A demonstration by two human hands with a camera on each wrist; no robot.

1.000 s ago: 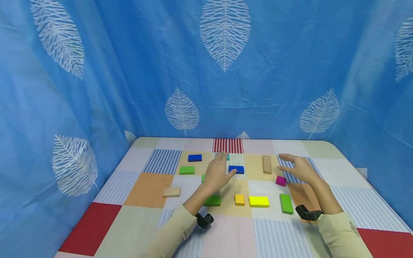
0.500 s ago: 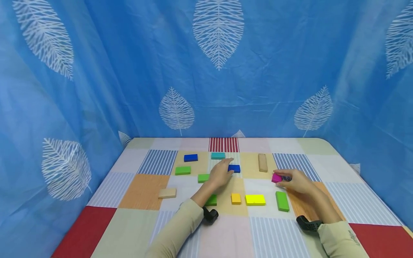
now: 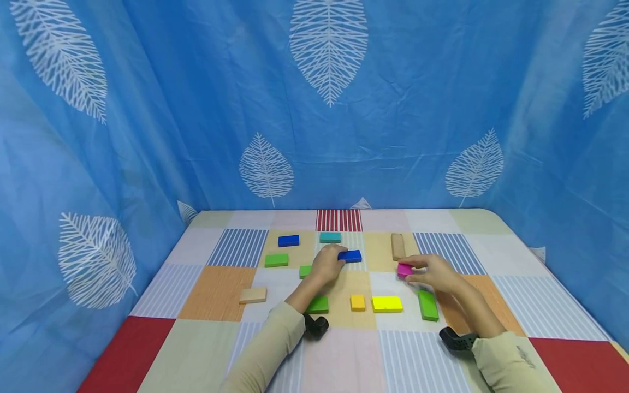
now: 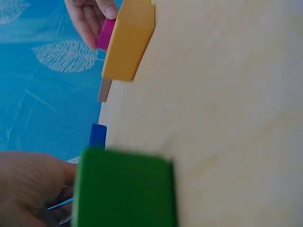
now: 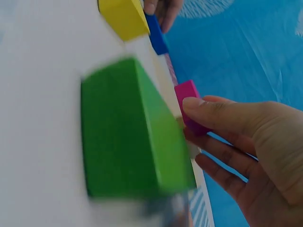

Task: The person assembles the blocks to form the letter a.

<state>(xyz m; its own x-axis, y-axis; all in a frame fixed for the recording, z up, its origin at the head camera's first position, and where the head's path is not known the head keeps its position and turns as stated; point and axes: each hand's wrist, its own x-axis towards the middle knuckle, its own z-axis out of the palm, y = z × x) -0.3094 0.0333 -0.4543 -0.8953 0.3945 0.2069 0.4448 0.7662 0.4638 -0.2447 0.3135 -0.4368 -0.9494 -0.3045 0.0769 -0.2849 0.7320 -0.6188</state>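
Observation:
In the head view my left hand pinches the left end of a blue rectangular block near the middle of the table. The right wrist view shows the left thumb against that block's side. My right hand holds a small magenta block between thumb and fingers. A wooden block lies just behind the magenta one. Next to my left wrist, partly covered by the forearm, is a dark green block. It looms large in the left wrist view, hiding part of the left fingers.
Orange, yellow and green blocks lie in front of the hands. Teal, blue and light green blocks stand farther back. A pale wooden block lies left. Blue curtains surround the patchwork-covered table.
My right hand has come down, taken hold of the magenta block and carried it left. My left hand has lowered from open fingers to a pinch on the blue block, which has shifted slightly left.

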